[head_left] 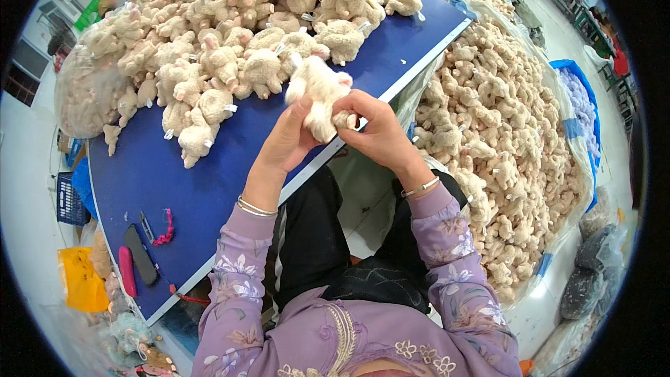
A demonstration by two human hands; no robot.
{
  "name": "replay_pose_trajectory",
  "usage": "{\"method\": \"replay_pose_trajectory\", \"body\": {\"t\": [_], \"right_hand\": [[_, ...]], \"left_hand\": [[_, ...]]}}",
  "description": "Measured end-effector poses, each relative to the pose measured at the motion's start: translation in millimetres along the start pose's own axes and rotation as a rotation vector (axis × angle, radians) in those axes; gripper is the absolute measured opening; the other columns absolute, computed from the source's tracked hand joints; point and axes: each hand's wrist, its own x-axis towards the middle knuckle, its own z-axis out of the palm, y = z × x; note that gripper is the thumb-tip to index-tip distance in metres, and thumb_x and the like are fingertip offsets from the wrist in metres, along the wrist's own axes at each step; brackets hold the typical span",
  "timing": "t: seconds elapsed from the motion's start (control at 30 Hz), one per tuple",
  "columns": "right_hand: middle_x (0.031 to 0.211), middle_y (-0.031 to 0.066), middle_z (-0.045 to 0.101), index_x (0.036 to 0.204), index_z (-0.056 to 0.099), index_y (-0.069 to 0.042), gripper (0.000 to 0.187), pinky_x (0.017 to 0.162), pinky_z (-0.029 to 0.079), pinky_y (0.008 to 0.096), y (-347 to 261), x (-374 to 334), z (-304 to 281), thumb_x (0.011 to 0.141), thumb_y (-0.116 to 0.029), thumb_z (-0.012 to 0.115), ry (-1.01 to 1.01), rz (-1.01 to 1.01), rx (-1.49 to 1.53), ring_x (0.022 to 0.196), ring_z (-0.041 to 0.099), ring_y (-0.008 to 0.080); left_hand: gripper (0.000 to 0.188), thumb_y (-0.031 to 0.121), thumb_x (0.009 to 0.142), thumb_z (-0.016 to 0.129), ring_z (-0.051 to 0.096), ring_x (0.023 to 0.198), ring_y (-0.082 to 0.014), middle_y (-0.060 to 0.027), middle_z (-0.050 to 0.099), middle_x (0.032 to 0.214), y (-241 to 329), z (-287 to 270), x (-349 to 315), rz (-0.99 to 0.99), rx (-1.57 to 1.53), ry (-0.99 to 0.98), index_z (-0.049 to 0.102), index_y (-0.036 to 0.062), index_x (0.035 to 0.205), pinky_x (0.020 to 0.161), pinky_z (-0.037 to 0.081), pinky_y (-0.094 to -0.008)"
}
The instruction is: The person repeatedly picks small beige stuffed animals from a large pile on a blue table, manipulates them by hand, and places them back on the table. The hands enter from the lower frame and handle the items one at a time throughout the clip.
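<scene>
Between my two hands, just over the table's near edge, is a small cream plush toy (322,92) with a white tag and a bit of pink. My left hand (292,132) grips its lower left side with the thumb on top. On the other side, my right hand (377,126) pinches one of its limbs between thumb and fingers. Beyond my hands, a big heap of similar plush toys (216,56) covers the far part of the blue table (237,181). Several of them show white tags.
To the right stands a large sack (569,132) full of similar toys. On the table's left lie small snips (146,227), a dark grey case (142,257), a pink case (126,271) and a pink cord (166,229). Beside the table is a blue crate (68,199). Other people are at the far side.
</scene>
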Motion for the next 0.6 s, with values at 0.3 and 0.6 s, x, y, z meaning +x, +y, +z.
{"method": "replay_pose_trajectory", "body": {"t": [0.3, 0.6], "right_hand": [[0.079, 0.0021, 0.060, 0.099, 0.061, -0.001, 0.020, 0.061, 0.048, 0.0234, 7, -1, 9, 0.082, -0.006, 0.070, 0.085, 0.072, 0.142, 0.067, 0.056, 0.0077], [0.077, 0.0020, 0.062, 0.090, 0.058, 0.001, 0.017, 0.060, 0.048, 0.0218, 5, 3, 16, 0.087, -0.012, 0.069, 0.204, 0.163, 0.196, 0.066, 0.057, 0.0066]], "left_hand": [[0.046, 0.012, 0.091, 0.060, 0.063, 0.096, -0.0150, -0.0070, 0.061, 0.114, -2, -8, 2, 0.113, -0.080, 0.122, 0.045, 0.0052, 0.134, 0.073, 0.055, -0.0283], [0.041, 0.011, 0.093, 0.058, 0.064, 0.097, -0.0169, -0.0078, 0.062, 0.115, -3, -9, 7, 0.318, -0.042, 0.286, 0.047, 0.0046, 0.132, 0.073, 0.056, -0.0299]]}}
